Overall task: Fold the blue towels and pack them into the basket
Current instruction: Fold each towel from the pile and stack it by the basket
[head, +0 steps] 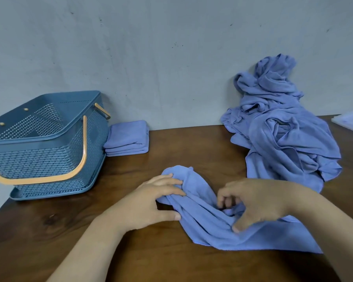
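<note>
A crumpled blue towel (202, 218) lies on the brown table (130, 251) in front of me. My left hand (151, 202) grips its left edge between fingers and thumb. My right hand (255, 202) is slightly blurred and pinches a bunched fold near the towel's middle. A blue perforated basket (43, 143) with orange handles stands at the far left, and what shows of its inside is bare. A small stack of folded blue towels (127, 139) rests just right of the basket against the wall. A heap of unfolded blue towels (279, 123) is piled at the back right.
A grey wall (171, 58) runs along the table's far edge. A pale, translucent flat container (351, 121) sits at the right border behind the heap. Bare brown wood shows between the basket and the heap.
</note>
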Action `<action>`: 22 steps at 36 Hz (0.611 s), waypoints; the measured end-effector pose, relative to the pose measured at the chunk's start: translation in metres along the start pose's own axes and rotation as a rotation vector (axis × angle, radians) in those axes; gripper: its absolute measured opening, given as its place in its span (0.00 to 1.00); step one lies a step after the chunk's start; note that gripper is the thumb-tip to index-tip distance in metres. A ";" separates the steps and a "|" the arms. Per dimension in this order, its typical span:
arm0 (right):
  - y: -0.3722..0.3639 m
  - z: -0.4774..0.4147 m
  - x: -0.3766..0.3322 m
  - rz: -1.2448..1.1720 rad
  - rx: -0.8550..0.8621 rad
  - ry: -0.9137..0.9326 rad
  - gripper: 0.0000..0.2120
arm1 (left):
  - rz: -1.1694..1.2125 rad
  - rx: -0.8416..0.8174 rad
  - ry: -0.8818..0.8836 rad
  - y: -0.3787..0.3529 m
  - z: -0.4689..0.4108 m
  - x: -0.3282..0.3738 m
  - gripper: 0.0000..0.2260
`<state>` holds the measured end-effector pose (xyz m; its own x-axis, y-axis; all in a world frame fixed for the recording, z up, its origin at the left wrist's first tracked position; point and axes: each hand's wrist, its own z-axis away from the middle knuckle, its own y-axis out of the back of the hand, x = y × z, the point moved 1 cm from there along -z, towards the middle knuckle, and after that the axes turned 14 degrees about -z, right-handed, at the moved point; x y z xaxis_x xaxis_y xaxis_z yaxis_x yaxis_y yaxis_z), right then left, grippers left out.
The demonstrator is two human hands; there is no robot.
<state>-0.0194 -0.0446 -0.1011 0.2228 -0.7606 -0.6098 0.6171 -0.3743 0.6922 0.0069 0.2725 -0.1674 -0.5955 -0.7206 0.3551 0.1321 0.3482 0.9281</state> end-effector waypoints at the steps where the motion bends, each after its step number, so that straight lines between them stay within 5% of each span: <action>1: 0.000 0.000 0.000 -0.011 0.011 0.010 0.12 | 0.007 0.019 -0.001 -0.001 -0.001 -0.002 0.19; 5: 0.010 -0.001 -0.009 -0.080 0.088 0.058 0.07 | 0.070 0.129 0.008 -0.003 -0.005 -0.005 0.06; 7: 0.018 -0.002 -0.013 -0.214 0.160 0.105 0.09 | 0.156 0.165 0.060 -0.001 -0.005 -0.004 0.12; 12: 0.041 -0.007 -0.023 -0.841 0.269 0.109 0.09 | 0.396 0.394 0.204 0.007 -0.006 -0.007 0.21; 15: 0.055 -0.027 -0.029 -1.279 0.240 0.057 0.07 | 0.689 0.397 0.370 0.006 -0.012 -0.006 0.16; 19: 0.062 -0.066 -0.027 -1.712 0.375 0.151 0.21 | 1.067 0.436 0.629 -0.001 -0.016 -0.002 0.08; 22: 0.057 -0.090 -0.017 -1.660 0.511 0.167 0.14 | 1.047 0.487 0.715 -0.002 -0.016 -0.004 0.08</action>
<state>0.0795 -0.0053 -0.0861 -0.2561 0.6173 -0.7439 -0.0215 -0.7730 -0.6341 0.0221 0.2655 -0.1688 0.1683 -0.0889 0.9817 -0.1149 0.9874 0.1091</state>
